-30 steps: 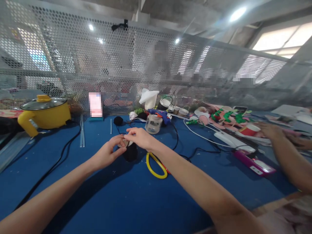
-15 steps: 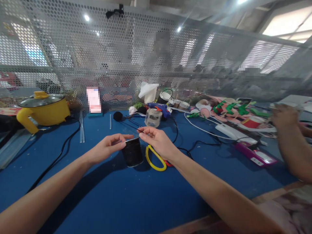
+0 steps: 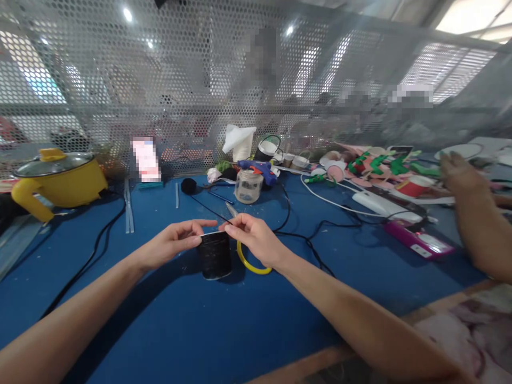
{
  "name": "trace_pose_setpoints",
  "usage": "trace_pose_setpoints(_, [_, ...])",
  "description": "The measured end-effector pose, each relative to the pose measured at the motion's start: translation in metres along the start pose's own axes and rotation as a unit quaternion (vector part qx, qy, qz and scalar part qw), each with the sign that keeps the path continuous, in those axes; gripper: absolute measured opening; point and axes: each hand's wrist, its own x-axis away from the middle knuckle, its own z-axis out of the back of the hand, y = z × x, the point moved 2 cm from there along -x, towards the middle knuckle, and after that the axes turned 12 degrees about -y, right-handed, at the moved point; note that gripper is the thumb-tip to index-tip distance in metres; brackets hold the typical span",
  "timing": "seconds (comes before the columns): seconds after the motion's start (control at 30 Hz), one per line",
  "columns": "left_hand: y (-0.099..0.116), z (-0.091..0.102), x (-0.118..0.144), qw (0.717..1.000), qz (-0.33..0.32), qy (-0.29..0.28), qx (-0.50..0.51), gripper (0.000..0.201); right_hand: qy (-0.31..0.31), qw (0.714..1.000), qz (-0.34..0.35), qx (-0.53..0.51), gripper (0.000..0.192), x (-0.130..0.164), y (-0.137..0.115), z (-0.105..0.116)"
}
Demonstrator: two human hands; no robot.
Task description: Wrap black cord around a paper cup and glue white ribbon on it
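A small cup (image 3: pixel 215 258) wound in black yarn hangs just above the blue table, its pale rim showing at the top. My left hand (image 3: pixel 178 242) grips that rim between thumb and fingers, on the left side. Opposite it, my right hand (image 3: pixel 254 237) pinches the black yarn (image 3: pixel 206 206) close to the rim's right edge. The strand runs back to a black yarn ball (image 3: pixel 189 185). Below my right hand lie scissors with a yellow handle (image 3: pixel 256 269), partly hidden by it.
Behind stand a clear jar (image 3: pixel 248 188) and a blue glue gun (image 3: pixel 259 169). A yellow electric pot (image 3: pixel 66 181) is at left, near a phone (image 3: pixel 146 160). Cables cross the right side by a purple device (image 3: pixel 418 240). Another person's hand (image 3: pixel 460 173) is at far right.
My right hand has come in to the cup's rim with the yarn. The cup stands more upright. The view has shifted slightly.
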Motion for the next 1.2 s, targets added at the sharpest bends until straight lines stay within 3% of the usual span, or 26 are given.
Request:
trace_pose_setpoints(0.23, [0.002, -0.001, -0.002, 0.998, 0.029, 0.003, -0.059, 0.026, 0.002, 0.997, -0.004, 0.071, 0.019, 0.000, 0.003, -0.002])
trace_pose_setpoints(0.47, [0.008, -0.003, -0.002, 0.990, 0.045, -0.007, -0.135, 0.018, 0.022, 0.994, -0.001, 0.103, 0.016, 0.002, -0.001, -0.004])
trace_pose_setpoints(0.67, [0.012, -0.021, -0.006, 0.971, 0.032, 0.074, -0.225, 0.016, 0.043, 0.985, 0.032, 0.162, 0.015, 0.003, -0.002, -0.013])
trace_pose_setpoints(1.2, [0.002, -0.024, -0.006, 0.987, -0.013, 0.083, -0.136, 0.013, 0.064, 0.971, 0.098, 0.209, 0.013, 0.010, -0.011, -0.016])
